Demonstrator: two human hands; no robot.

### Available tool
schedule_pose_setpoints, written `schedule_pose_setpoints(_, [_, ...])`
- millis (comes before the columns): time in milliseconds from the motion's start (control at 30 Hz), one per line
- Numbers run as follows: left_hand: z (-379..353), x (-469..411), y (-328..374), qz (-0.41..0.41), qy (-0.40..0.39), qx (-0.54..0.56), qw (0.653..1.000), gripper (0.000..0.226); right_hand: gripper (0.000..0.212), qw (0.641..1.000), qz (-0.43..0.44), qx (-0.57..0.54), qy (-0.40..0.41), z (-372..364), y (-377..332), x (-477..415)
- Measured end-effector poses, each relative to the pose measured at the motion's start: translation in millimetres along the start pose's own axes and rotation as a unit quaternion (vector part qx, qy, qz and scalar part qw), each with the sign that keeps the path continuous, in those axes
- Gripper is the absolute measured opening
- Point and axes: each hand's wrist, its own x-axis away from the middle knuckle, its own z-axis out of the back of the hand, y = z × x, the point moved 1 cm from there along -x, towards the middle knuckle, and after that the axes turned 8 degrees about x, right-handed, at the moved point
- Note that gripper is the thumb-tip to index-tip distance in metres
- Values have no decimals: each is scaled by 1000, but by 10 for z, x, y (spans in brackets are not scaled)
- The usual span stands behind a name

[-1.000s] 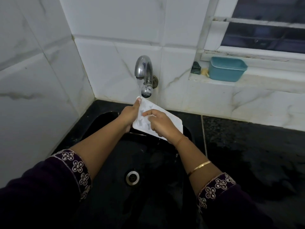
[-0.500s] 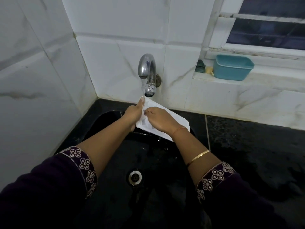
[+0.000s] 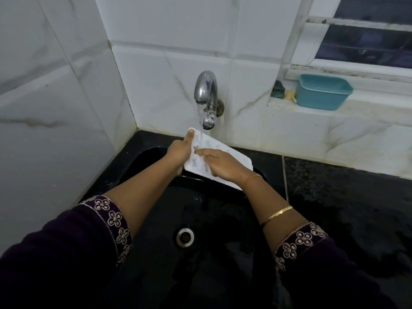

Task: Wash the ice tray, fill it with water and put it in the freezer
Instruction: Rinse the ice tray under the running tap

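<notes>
Under curved metal tap [image 3: 206, 94], white moulded ice tray [image 3: 231, 156]

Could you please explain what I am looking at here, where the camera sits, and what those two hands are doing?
There is no machine: a person wears one wide-angle camera on the head, so you look down along both arms. The left hand grips the near end of a white ice tray, thumb along its edge, and tilts it under the metal tap, whose water runs onto the tray's upper corner. The right hand lies on the tray's top face, fingers in the moulds, apparently rubbing them. Below is a black sink with a round drain. On the window ledge to the right stands a teal tub.
</notes>
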Motion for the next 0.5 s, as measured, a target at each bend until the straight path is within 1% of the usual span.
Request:
schedule_pose_setpoints(67, [-26,16,-20,-2,-1,-19,1000,71,44,999,7,34,28,-32,15,-50])
schedule_pose_setpoints(167, [-61,31,-35,-4,1,-17,1000,70,43,997,10,61,41,-74,-17,-80])
schedule_pose_setpoints(267, [-46,26,-20,-4,6,5,1000,67,43,1000,15,-16,13,-59,10,-52])
schedule_pose_setpoints(300, [-44,27,-17,-4,7,8,1000,67,42,1000,9,-22,1,-30,31,-34])
schedule_pose_setpoints(367, [-56,23,-28,-7,12,-3,1000,69,43,1000,8,13,-8,10,73,-36])
schedule_pose_setpoints(467, [-98,36,-40,-8,11,-16,1000,71,43,992,6,122,35,16,77,-100])
schedule_pose_setpoints(500, [-110,29,-37,-9,9,-12,1000,71,43,990,5,134,48,-1,59,-107])
